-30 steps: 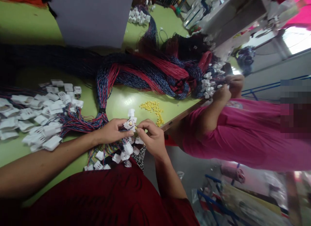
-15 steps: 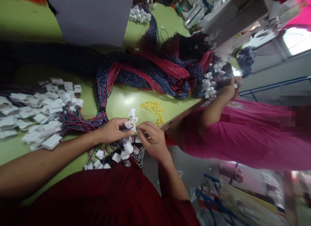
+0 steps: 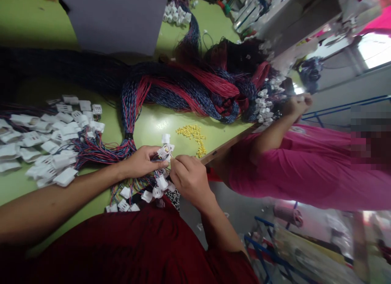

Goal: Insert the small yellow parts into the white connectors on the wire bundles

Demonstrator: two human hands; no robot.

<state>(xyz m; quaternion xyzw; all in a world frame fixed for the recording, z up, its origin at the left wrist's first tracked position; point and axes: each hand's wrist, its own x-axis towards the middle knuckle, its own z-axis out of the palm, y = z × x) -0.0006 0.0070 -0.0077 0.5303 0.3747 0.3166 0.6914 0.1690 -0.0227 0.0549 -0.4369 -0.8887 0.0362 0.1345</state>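
Note:
My left hand is closed on a white plastic connector, held over the table edge. Close against that connector, my right hand has its fingers curled together; whatever lies between the fingertips is hidden. Wires from a tied wire bundle run under my left hand. More white connectors hang on wires below my hands. Small yellow pieces lie scattered on the green table just beyond my right hand.
A large heap of white connectors covers the table's left side. Long blue and red wires stretch across behind. A grey panel stands at the back. To the right, a person in a pink shirt handles something small.
My right hand has turned and its fingers have curled in more beside the connector. My left hand stays almost in place. The other person's hands have risen slightly.

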